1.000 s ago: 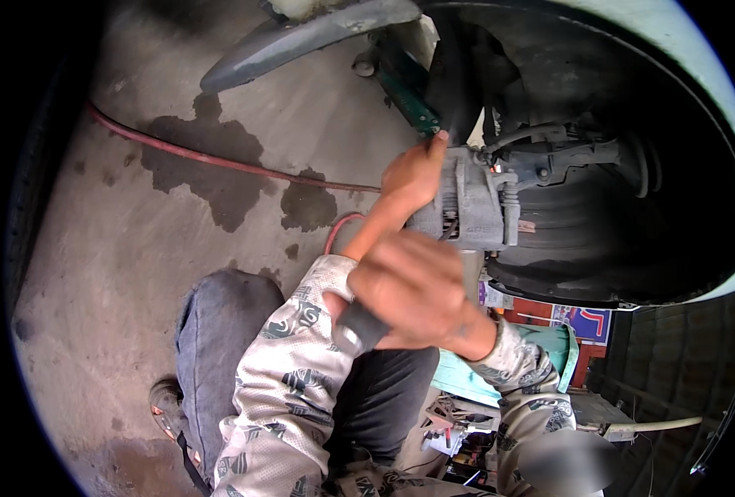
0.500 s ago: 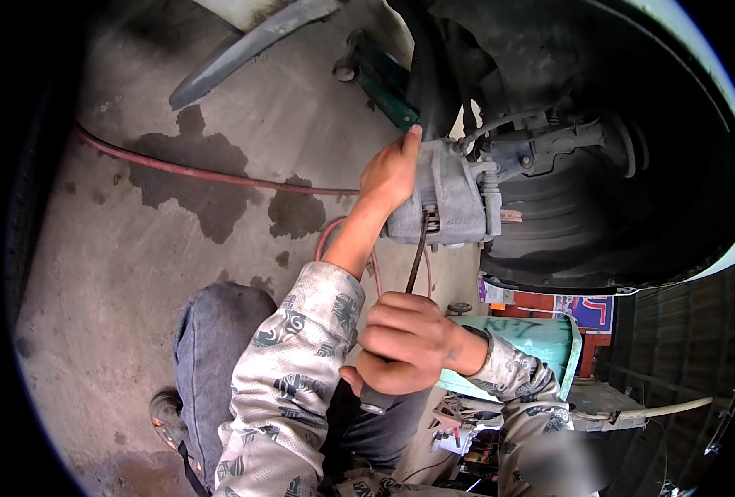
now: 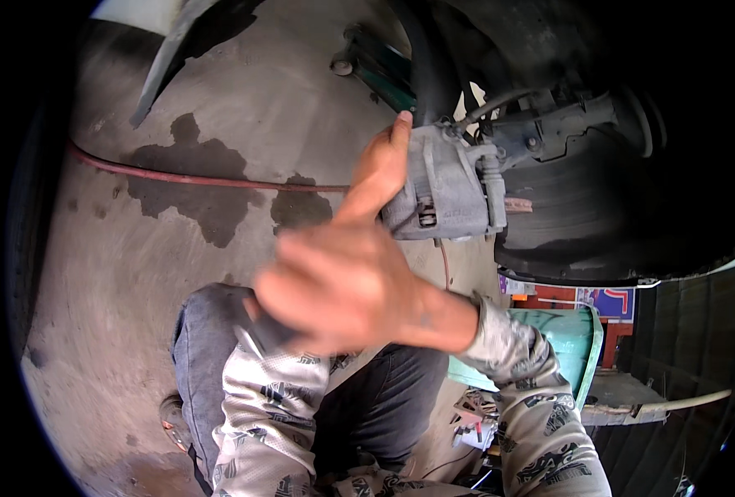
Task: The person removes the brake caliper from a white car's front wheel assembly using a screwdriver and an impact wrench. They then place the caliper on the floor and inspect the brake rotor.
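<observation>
A grey brake caliper (image 3: 454, 186) is mounted inside the wheel arch, with a slot-shaped window in its side. Against its left edge rests my left hand (image 3: 380, 172), thumb stretched upward along the metal and the other fingers hidden behind it. Blurred by motion, my right hand (image 3: 343, 282) is wrapped round a screwdriver (image 3: 257, 338) in front of my left forearm. Its handle end sticks out at the lower left of the fist. Most of the shaft is hidden by my hands; whether its tip is still in the caliper window, I cannot tell.
A red hose (image 3: 210, 179) runs across the stained concrete floor (image 3: 135, 290). Behind the caliper stands a green floor jack (image 3: 380, 79). The black wheel-arch liner (image 3: 575, 224) curves round on the right. A turquoise bin (image 3: 579, 348) stands at the lower right, near scattered tools.
My right hand, with the screwdriver, has swung left and up, from below the caliper to across my left forearm. My left hand stays at the caliper. The view has shifted slightly.
</observation>
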Action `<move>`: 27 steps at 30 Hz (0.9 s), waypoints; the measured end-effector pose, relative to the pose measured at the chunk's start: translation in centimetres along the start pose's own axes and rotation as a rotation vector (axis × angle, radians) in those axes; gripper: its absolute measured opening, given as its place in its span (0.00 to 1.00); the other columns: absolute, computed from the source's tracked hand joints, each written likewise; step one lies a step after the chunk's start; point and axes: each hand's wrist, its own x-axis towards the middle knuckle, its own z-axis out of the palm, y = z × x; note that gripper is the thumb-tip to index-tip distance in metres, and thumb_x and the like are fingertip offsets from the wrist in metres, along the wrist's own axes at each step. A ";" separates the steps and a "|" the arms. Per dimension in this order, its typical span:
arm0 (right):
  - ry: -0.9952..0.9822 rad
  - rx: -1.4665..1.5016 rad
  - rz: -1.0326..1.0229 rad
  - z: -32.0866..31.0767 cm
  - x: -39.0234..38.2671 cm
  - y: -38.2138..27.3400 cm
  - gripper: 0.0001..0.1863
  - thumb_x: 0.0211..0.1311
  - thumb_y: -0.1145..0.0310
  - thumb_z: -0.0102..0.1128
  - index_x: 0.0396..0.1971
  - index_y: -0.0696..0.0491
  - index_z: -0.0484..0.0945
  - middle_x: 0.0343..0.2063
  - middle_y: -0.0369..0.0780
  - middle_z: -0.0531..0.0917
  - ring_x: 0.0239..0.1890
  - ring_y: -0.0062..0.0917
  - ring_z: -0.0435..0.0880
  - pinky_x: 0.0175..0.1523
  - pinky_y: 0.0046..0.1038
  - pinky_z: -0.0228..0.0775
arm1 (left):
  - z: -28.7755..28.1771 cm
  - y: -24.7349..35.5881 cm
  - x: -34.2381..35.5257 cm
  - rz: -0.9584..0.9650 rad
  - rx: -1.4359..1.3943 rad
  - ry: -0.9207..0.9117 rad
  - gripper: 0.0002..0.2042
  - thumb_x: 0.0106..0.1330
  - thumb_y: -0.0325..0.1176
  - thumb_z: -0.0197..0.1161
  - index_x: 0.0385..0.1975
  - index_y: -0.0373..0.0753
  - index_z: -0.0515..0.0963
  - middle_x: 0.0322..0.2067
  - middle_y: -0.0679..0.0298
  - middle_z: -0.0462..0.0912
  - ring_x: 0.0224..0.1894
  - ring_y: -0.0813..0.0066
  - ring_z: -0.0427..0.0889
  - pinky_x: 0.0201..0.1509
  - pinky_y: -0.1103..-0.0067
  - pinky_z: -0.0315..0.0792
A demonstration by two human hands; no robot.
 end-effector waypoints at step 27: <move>0.205 0.365 0.926 -5.5 7.5 4.5 0.10 0.57 0.68 0.68 0.29 0.58 0.76 0.20 0.30 0.76 0.22 0.11 0.70 0.27 0.19 0.63 | -1.1 0.4 0.2 0.105 0.268 0.024 0.32 0.73 0.60 0.32 0.56 0.45 0.78 0.53 0.49 0.80 0.58 0.47 0.75 0.62 0.62 0.67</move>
